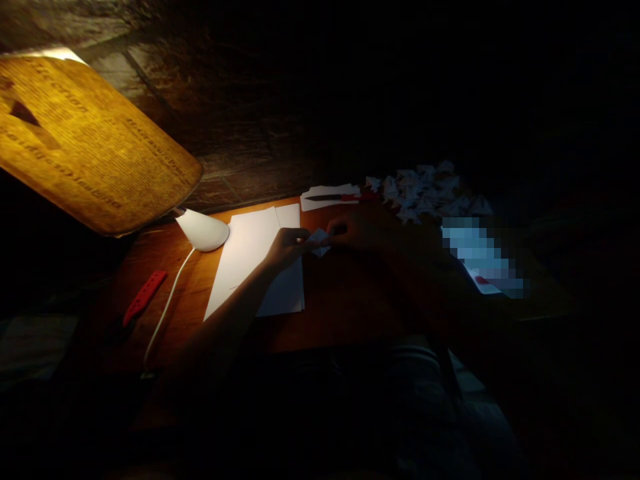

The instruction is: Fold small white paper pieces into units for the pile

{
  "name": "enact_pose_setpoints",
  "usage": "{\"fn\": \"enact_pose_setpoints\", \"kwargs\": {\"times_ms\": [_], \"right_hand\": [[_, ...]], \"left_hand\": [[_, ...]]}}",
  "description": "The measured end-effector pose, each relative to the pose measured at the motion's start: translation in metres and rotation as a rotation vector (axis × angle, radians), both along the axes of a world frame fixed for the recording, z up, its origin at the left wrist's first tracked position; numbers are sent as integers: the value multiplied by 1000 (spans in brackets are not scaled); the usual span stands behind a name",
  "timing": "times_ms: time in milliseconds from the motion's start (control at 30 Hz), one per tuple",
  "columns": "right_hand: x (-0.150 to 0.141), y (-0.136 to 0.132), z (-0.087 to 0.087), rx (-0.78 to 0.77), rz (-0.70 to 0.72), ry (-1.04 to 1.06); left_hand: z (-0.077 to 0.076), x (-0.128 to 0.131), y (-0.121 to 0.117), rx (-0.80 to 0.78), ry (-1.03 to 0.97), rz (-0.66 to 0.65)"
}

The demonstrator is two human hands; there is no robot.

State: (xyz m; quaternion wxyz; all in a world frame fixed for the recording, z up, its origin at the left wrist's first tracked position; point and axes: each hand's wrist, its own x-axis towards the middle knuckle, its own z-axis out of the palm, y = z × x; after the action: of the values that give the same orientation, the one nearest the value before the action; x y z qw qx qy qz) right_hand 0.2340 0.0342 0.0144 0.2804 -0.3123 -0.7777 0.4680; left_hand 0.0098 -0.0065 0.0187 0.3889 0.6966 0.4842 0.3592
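Observation:
A small folded piece of white paper [320, 243] is held above the wooden table, pinched between the fingers of both hands. My left hand [289, 245] grips its left side, over the right part of a stack of white paper sheets [250, 257]. My right hand [350, 232] closes on its right side and lies mostly in shadow. Behind the hands, a knife with a dark blade and red handle [325, 198] rests on smaller white paper pieces [313, 205]. A pile of small folded paper shapes [420, 190] lies at the back right.
At left, a lit lamp with a print-covered shade [95, 147] stands on a white base [205, 230], its white cord [167, 310] running to the front edge. A red slotted object [145, 297] lies beside the cord. To the right glows a phone [480, 260], its screen blurred out.

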Motion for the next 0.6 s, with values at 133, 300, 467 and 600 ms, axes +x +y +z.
{"fn": "enact_pose_setpoints", "kwargs": {"times_ms": [133, 300, 467, 600], "right_hand": [[1, 0, -1, 15, -70, 7], [-1, 0, -5, -4, -115, 101], [-1, 5, -9, -22, -129, 136], [0, 6, -9, -38, -103, 130]], "left_hand": [[-4, 0, 2, 8, -60, 57], [-6, 0, 5, 15, -182, 64], [-6, 0, 7, -19, -200, 90], [-4, 0, 5, -70, -218, 96]]}}
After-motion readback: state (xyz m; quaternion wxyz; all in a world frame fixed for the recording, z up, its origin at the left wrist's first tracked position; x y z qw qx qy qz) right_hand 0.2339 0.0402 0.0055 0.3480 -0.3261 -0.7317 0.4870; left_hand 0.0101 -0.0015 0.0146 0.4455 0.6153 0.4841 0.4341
